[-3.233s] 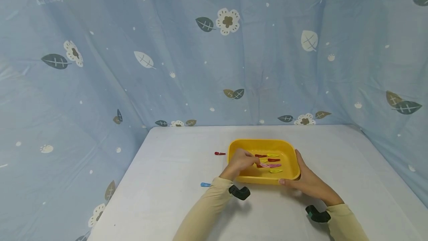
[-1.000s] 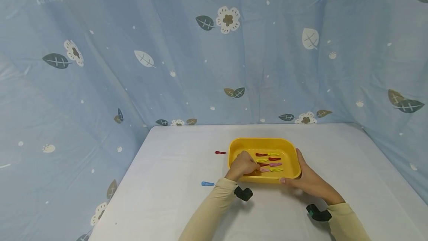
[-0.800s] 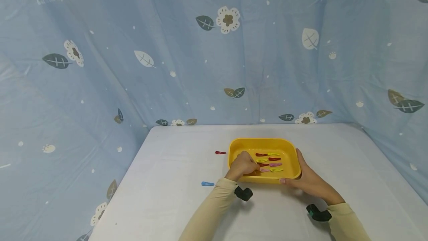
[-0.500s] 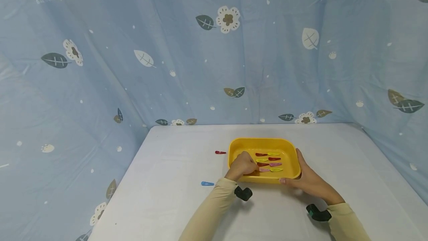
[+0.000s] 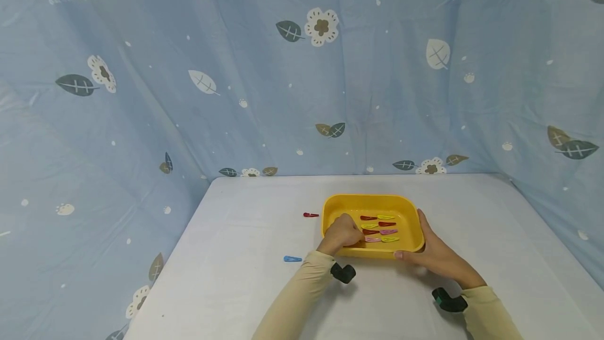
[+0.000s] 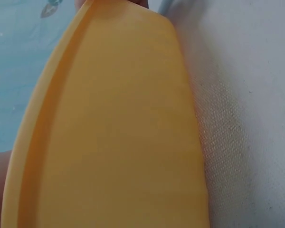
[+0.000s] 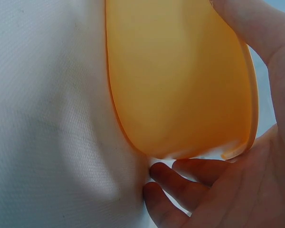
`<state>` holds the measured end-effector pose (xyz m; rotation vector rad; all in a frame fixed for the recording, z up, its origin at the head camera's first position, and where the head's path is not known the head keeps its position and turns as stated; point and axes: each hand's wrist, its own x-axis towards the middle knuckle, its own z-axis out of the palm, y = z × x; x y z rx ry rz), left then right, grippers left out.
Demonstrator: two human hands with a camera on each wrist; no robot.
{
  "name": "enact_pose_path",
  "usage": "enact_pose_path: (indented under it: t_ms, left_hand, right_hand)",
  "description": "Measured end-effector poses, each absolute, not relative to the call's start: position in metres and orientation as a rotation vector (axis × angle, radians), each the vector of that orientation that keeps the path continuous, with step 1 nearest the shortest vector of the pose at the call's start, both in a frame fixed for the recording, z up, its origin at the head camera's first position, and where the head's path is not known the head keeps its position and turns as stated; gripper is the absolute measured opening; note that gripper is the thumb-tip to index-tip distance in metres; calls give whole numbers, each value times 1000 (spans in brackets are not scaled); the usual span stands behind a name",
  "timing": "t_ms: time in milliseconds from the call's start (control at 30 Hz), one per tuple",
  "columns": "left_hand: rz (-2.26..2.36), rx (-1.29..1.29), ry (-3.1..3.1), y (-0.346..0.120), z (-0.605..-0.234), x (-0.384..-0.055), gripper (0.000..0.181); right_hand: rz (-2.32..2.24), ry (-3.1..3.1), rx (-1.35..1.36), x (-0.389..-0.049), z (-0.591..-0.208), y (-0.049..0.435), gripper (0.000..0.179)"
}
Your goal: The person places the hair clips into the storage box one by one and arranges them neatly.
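Note:
In the head view a yellow tray (image 5: pixel 410 227) sits on the white table, with paired rows of red, yellow and pink snap hair clips inside. My left hand (image 5: pixel 342 232) reaches over its near left side, fingers curled down at the left end of the lowest pink hair clip (image 5: pixel 373 240) and seeming to pinch it; the fingertips are partly hidden. Beside that clip lies a yellow hair clip (image 5: pixel 390 240). My right hand (image 5: pixel 436 256) grips the tray's near right corner, thumb on the front wall, as the right wrist view confirms. The left wrist view is mostly tray wall (image 6: pixel 118 114).
Left of the tray, a red hair clip (image 5: pixel 311 215) lies on the white-covered table (image 5: pixel 236 224). Nearer me is a blue hair clip (image 5: pixel 292 259). A blue patterned curtain (image 5: pixel 283 93) hangs behind the table and along its sides.
My left hand has lowered the pink hair clip from above the rows to the lowest row, beside the yellow one. During the last second it shifts only slightly left. My right hand stays on the tray.

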<state>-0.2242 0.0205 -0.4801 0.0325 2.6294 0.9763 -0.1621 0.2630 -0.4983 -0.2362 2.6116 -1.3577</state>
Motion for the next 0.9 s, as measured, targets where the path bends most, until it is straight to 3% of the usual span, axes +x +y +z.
enact_pose_path:
  t_ms: [400, 900]
  left_hand:
    - [1141, 7, 2601, 17, -480, -226, 23]
    - [1527, 325, 2606, -21, -445, -222, 22]
  right_hand:
    - [-1384, 2601, -271, -163, -500, 261, 132]
    - [-1352, 2605, -224, -161, -493, 260, 135]
